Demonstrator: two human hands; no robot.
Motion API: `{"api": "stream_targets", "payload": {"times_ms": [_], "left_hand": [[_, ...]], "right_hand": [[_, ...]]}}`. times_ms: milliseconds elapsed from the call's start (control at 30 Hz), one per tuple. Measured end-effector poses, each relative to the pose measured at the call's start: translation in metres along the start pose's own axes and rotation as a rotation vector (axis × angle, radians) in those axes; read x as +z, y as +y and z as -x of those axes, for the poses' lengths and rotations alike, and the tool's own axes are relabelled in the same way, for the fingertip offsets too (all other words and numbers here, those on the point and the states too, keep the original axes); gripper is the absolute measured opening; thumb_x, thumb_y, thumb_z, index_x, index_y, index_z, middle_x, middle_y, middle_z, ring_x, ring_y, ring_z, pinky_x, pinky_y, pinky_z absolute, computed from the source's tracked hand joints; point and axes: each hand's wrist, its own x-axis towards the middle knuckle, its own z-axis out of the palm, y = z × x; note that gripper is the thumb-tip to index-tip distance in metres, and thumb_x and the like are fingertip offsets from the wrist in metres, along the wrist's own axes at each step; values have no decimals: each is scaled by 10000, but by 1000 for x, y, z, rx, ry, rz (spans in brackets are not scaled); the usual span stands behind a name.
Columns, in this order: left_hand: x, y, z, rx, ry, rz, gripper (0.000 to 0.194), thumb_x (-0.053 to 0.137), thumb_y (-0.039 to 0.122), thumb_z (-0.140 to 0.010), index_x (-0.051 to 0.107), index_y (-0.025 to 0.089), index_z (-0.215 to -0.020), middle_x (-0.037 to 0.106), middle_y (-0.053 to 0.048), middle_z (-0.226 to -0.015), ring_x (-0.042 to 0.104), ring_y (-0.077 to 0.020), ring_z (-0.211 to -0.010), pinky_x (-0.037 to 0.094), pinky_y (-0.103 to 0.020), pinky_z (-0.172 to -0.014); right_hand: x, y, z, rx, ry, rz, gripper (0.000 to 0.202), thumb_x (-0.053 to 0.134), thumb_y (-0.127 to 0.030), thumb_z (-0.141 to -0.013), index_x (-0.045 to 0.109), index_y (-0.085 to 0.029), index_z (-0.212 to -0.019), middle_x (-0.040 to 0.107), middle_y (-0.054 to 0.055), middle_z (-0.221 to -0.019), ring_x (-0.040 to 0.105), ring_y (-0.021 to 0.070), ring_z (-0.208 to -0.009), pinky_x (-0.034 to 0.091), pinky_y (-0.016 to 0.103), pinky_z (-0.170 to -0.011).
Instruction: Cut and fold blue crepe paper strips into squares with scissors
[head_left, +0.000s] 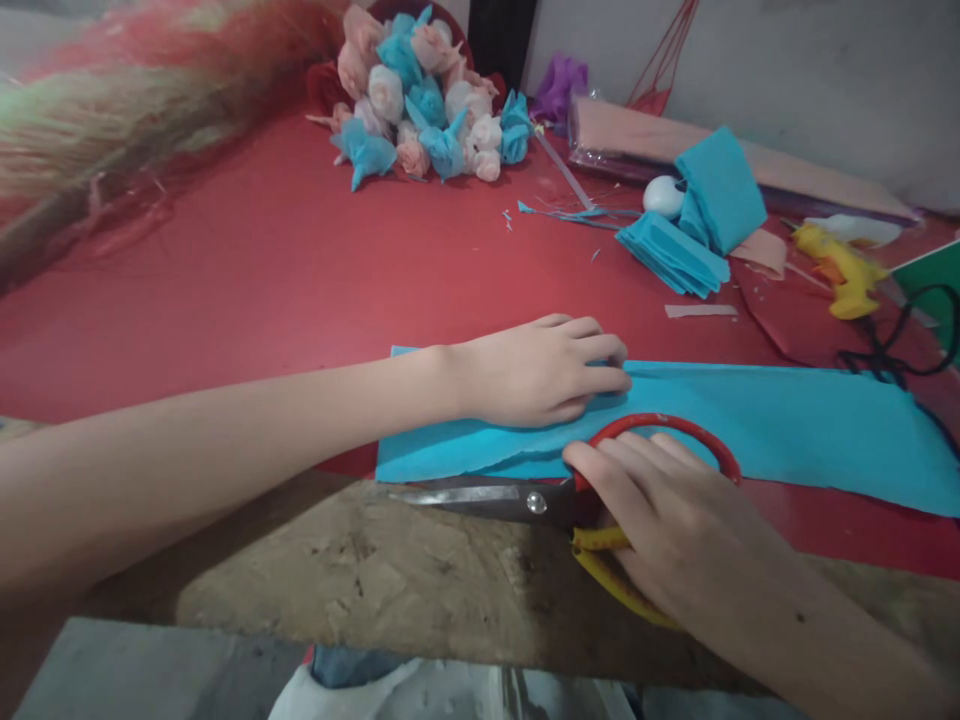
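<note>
A long strip of blue crepe paper (780, 425) lies folded along the front of the red tabletop. My left hand (536, 372) rests palm down on its left part, fingers slightly bent and pressing on the paper; nothing shows in its grasp. In my right hand (675, 510) are large scissors (535, 503), with one red and one yellow handle. Their dark blades point left, along the paper's near edge and over the bare wooden table edge. The blades look nearly closed, and whether they touch the paper I cannot tell.
Paper flowers (424, 100) in blue, pink and white are heaped at the back. Cut blue paper pieces (675, 250), a white ball (664, 197) and a yellow glue gun (840, 268) with a black cord lie to the right. Fluffy straw-like bristles (150, 110) fill the far left.
</note>
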Motion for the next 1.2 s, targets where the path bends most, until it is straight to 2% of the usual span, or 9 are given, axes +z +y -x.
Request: {"api": "stream_targets", "payload": {"times_ms": [167,400,633,900,1200], "left_hand": [[0,0,0,0,2,3,321,394,198,-900,550,162,-1178,535,-123,-1259,486,-258,-1073,411,-385,-904],[2,-1,0,-5,2,12,318,388,196,-910,550,164,-1182,534,-116,-1256,483,-252,-1075,406,-377,-912],[1,-2,-1,-1,-2,10,298,392,264,-947,541,175,-1189,532,-114,-1266,481,-244,-1077,404,-367,-908],[5,-3,0,7,22,7,300,337,229,-974,547,180,-1184,540,-100,-1254,481,-238,-1078,404,-371,-911],[5,-4,1,10,20,5,298,361,208,-942,546,178,-1174,538,-110,-1257,482,-245,-1069,406,-376,-902]], "right_hand": [[-3,1,4,34,-81,12,310,345,-55,-776,473,-83,-1056,627,90,-771,540,217,-618,337,335,-589],[-1,-2,0,63,-81,41,300,369,-49,-777,461,-81,-1062,613,98,-769,516,234,-620,326,337,-594],[0,-4,-14,50,-74,13,267,357,-47,-798,482,-89,-1029,601,77,-725,519,230,-601,314,325,-573],[5,-14,-23,37,-62,-29,299,341,-40,-803,499,-62,-1056,611,95,-740,551,249,-619,317,343,-574],[1,-13,-24,-21,-12,-59,296,331,-1,-830,573,-75,-985,639,70,-689,553,192,-597,340,335,-583]]}}
